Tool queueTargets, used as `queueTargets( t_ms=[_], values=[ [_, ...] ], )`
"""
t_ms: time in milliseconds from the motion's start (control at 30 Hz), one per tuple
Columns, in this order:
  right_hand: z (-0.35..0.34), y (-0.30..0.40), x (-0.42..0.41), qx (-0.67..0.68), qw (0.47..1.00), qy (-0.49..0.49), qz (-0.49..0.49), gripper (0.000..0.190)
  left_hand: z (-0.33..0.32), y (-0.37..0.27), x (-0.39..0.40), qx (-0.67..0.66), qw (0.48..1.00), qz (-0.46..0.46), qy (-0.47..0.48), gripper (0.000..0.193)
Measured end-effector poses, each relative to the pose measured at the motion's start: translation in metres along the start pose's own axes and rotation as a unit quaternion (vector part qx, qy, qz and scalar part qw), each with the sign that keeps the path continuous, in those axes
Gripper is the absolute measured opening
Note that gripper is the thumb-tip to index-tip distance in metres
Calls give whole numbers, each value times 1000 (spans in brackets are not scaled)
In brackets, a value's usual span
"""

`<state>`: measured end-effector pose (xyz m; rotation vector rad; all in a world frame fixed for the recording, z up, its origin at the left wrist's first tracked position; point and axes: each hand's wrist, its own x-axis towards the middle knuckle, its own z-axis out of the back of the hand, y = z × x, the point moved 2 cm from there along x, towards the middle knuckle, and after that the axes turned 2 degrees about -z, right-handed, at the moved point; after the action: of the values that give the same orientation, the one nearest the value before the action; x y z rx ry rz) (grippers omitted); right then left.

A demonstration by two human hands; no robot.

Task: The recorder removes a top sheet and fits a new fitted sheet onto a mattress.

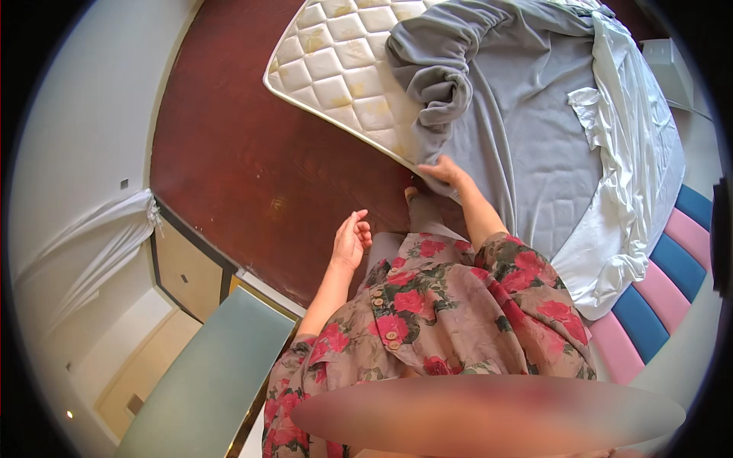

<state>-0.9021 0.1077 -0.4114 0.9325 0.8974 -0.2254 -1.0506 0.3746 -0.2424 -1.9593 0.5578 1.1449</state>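
My right hand [446, 172] is at the mattress edge, its fingers on the hanging edge of a grey blanket [550, 131]; whether they are closed on the cloth is hard to tell. The blanket lies bunched across a quilted mattress [355, 68], leaving one corner of the mattress bare. A crumpled white sheet [624, 143] runs along the blanket's far right side, towards the headboard. My left hand [351, 235] hangs in the air over the floor, holding nothing, with its fingers loosely curled and parted.
A pink and blue padded headboard [658, 292] stands at the right, with a white bedside cabinet [667, 68] beyond the bed. Dark red floor [229, 126] lies beside the mattress. At the lower left are a frosted glass panel [212, 372] and a tied white curtain [114, 235].
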Motion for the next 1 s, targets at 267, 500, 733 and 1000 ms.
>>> queueTargets(
  t_ms=[267,500,733,1000],
  values=[
    [-32,121,-89,18,977,85,193,54,-52,-110,74,213,968,39,127,34],
    [-39,193,-140,-52,955,-135,258,38,-142,-142,86,303,900,93,299,58],
    [-65,236,-149,-54,957,-218,182,37,-177,-198,130,819,521,-185,154,77],
    [-35,244,-162,116,926,-307,187,51,-203,-226,145,887,352,-298,-20,92]
  ],
)
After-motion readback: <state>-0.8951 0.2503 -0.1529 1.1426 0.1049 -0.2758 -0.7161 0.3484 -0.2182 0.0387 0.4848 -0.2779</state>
